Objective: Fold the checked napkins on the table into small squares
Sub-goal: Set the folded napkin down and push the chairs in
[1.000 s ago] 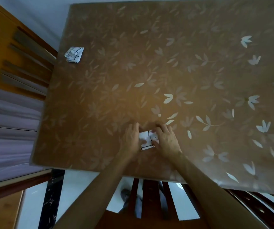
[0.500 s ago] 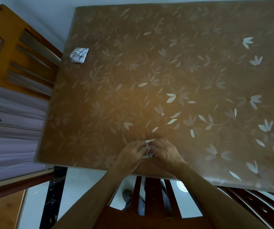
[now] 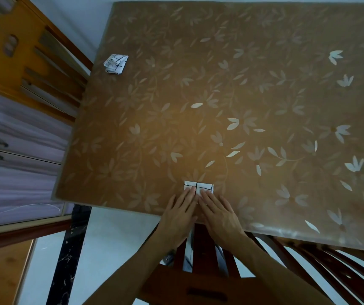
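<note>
A white napkin with black check lines (image 3: 198, 186) lies folded small near the table's front edge. My left hand (image 3: 180, 213) and my right hand (image 3: 217, 213) lie flat side by side on it, fingers straight, pressing its near part down. Only the napkin's far strip shows beyond my fingertips. A second checked napkin (image 3: 115, 63), folded into a small bundle, sits at the table's far left corner, away from both hands.
The table (image 3: 231, 95) has a brown cover with a pale leaf pattern. A wooden chair (image 3: 33, 62) stands at the left side, and another chair back (image 3: 201, 260) is below my arms at the front edge. Grey drawers (image 3: 11, 155) are at left.
Half a second ago my fingers were curled, pinching the napkin between both hands. Now both hands are spread flat on it, and a neat folded edge shows beyond my fingertips.
</note>
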